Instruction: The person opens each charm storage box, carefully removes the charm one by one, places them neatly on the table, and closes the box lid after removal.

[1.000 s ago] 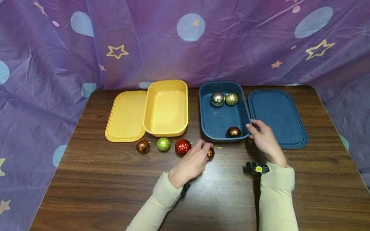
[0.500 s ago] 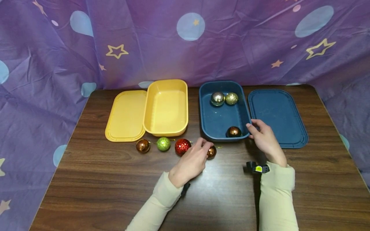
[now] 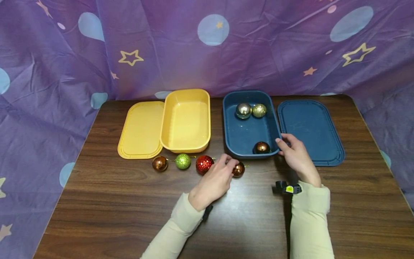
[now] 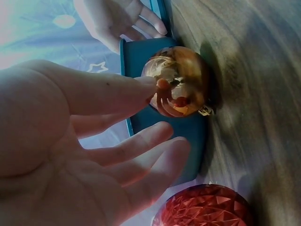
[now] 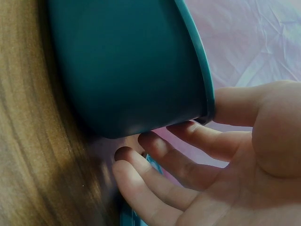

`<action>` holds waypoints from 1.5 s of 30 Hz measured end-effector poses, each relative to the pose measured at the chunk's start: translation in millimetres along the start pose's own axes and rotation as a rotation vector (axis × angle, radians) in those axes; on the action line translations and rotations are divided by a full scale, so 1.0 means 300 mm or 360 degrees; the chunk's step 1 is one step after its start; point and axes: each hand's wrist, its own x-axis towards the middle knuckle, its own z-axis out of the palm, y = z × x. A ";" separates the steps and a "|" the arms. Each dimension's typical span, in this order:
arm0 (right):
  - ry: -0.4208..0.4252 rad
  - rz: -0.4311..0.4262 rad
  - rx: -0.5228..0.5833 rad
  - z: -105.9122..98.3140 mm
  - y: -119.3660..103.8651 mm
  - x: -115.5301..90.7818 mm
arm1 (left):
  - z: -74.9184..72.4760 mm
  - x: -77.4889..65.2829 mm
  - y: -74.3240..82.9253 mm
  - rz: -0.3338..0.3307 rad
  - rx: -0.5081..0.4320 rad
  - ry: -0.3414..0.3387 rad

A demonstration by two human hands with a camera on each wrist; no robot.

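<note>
In the head view my left hand [image 3: 214, 181] hovers low over the table between a red faceted bauble [image 3: 205, 164] and a shiny brown bauble [image 3: 238, 169]. The left wrist view shows its thumb overlapping the edge of the brown bauble [image 4: 181, 77], while the other fingers lie apart from it, loosely bent. Whether the thumb touches the bauble I cannot tell. My right hand [image 3: 297, 158] holds the near right corner of a blue plastic box [image 3: 228, 144], thumb at the rim and fingers along the outer wall. Inside are a silver bauble [image 3: 243, 110], a gold glitter bauble [image 3: 259, 110] and a brown bauble [image 3: 261, 148].
Left of the blue box stands a yellow box [image 3: 185, 126], overlapping its yellow lid [image 3: 141, 129]. A green glitter bauble [image 3: 183, 162] and another brown bauble [image 3: 160, 164] lie before it. The blue lid [image 3: 310, 133] lies at right. A purple curtain [image 3: 168, 36] hangs behind.
The brown bauble beside my left hand has shifted slightly right and away from me, toward the blue box. Both hands have stayed almost still.
</note>
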 end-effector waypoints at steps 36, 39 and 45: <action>-0.0014 0.0006 -0.0014 -0.002 -0.001 0.002 | -0.037 -0.004 0.018 0.0020 -0.0053 -0.0080; -0.0014 0.0007 -0.0016 -0.001 -0.001 0.002 | -0.041 -0.005 0.020 0.0038 -0.0080 -0.0077; -0.0015 0.0002 -0.0012 0.002 -0.003 0.005 | -0.068 -0.008 0.021 0.0007 -0.0226 -0.0152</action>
